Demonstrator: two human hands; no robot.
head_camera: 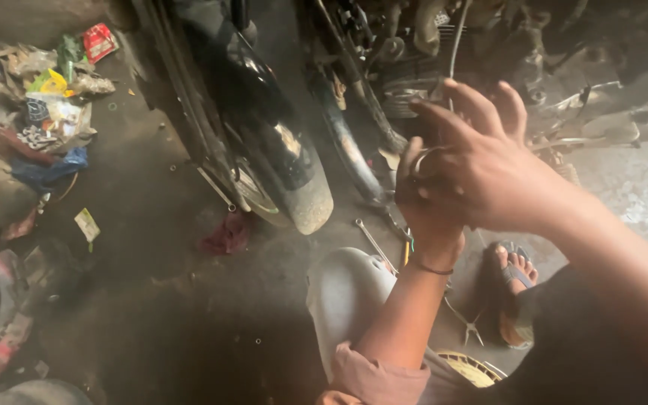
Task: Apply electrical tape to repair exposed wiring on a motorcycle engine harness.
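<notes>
My left hand (418,206) is raised from the bottom centre, a thin thread around its wrist, and its fingers pinch a small shiny metal ring (427,160). Lying over and partly behind it is my right hand (493,176), which comes in from the right with its fingers spread and pointing up-left. Whether the right thumb touches the ring is hidden. Both hands hover in front of a motorcycle engine (414,75).
A motorcycle front wheel with a dusty mudguard (298,184) stands left of the hands. On the floor lie a spanner (373,241), pliers (470,328), a white plastic cover (343,292), a red rag (226,236) and a litter pile (50,101). My sandalled foot (515,274) rests lower right.
</notes>
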